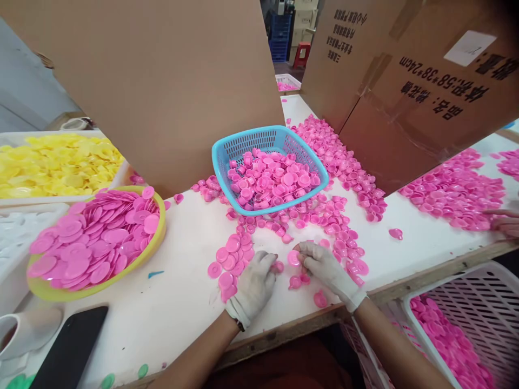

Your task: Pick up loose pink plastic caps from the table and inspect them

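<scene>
Both my hands wear white cotton gloves and rest on the white table near its front edge. My left hand (254, 281) is curled, its fingertips at a small pink cap (278, 266) beside a cluster of flat pink discs (227, 262). My right hand (324, 265) pinches a pink cap (293, 257) between thumb and fingers. Loose pink caps (324, 216) lie scattered around both hands. Just behind them stands a blue basket (221, 156) filled with pink caps.
A yellow bowl (60, 292) of pink discs sits left, a white tray of yellow discs (57, 165) behind it. Cardboard walls (170, 81) stand at the back. A phone (71, 348) and cup lie front left. A white crate (466, 292) of pink caps is right. Another person's hand (505, 221) reaches in.
</scene>
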A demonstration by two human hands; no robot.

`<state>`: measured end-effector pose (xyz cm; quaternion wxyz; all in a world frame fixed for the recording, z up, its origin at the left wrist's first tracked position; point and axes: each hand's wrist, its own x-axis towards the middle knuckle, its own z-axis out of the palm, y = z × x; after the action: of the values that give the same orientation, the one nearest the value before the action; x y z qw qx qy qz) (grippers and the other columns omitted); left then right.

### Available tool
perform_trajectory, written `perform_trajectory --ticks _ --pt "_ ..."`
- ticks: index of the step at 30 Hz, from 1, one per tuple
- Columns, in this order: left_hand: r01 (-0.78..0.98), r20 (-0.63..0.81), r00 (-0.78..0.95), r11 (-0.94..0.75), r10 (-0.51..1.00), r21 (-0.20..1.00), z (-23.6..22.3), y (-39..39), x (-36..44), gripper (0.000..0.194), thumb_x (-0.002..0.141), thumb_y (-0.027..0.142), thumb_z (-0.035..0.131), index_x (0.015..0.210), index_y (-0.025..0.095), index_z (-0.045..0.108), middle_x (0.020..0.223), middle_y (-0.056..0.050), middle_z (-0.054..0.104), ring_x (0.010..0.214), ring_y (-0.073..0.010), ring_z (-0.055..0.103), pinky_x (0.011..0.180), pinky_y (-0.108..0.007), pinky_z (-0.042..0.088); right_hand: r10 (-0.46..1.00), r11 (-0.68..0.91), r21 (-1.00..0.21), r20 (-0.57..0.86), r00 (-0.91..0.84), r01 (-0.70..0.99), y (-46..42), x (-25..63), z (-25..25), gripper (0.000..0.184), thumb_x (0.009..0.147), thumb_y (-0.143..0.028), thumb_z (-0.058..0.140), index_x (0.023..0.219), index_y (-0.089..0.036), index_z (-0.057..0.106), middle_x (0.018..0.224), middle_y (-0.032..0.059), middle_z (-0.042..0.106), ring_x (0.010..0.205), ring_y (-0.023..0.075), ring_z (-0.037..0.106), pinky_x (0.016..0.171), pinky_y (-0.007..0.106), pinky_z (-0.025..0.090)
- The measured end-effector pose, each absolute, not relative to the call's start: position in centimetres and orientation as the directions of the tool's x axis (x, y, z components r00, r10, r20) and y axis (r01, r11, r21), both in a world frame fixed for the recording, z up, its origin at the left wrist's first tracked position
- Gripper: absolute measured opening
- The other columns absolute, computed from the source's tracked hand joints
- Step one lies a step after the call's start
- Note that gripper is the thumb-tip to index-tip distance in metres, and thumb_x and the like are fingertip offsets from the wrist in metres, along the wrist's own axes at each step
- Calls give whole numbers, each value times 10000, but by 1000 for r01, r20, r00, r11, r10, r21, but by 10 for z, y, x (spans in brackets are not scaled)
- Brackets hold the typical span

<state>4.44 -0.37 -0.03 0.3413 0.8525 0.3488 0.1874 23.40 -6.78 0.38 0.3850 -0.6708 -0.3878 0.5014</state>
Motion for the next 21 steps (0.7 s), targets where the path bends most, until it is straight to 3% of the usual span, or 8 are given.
perform_trajectory --ticks 2,4,7,10,15,21 --pt "490 -12 600 -355 800 796 2 -1 38 231 845 171 444 1030 184 582 942 -63 626 846 -182 595 776 -334 490 911 -408 -902 -393 126 143 -63 226 1 119 786 -241 463 856 -183 541 653 -41 527 499 77 512 470 199 411" --pt "506 -176 559 -164 810 847 4 1 38 180 840 224 454 949 173 589 758 -29 631 684 -165 600 646 -305 491 907 -421 -890 -413 81 174 -58 219 0 121 782 -217 447 852 -181 539 661 -42 530 470 67 522 429 179 395" --pt "492 -399 550 101 733 865 5 5 47 124 811 251 486 870 175 564 527 39 542 467 -128 525 455 -244 413 892 -446 -864 -450 39 232 -54 214 -1 137 786 -215 439 871 -181 540 651 -45 519 411 67 531 336 153 330" --pt "457 -514 545 279 662 845 5 10 54 26 762 189 513 782 187 529 474 61 519 438 -113 523 425 -215 402 875 -472 -846 -484 16 249 -53 214 -2 142 805 -220 428 878 -184 544 592 -50 511 415 82 556 318 140 307" --pt "440 -591 562 395 579 806 2 17 59 41 750 149 510 763 187 506 527 39 598 490 -119 592 483 -229 477 838 -524 -837 -540 -82 155 -54 211 -3 84 827 -233 438 844 -182 503 612 -34 577 474 93 607 366 132 367" --pt "481 -629 530 410 568 775 -1 20 64 118 750 134 510 722 218 432 427 78 519 414 -121 536 418 -217 415 783 -607 -789 -614 -103 95 -46 214 -4 51 820 -224 472 863 -196 473 624 -47 575 443 88 589 402 165 444"
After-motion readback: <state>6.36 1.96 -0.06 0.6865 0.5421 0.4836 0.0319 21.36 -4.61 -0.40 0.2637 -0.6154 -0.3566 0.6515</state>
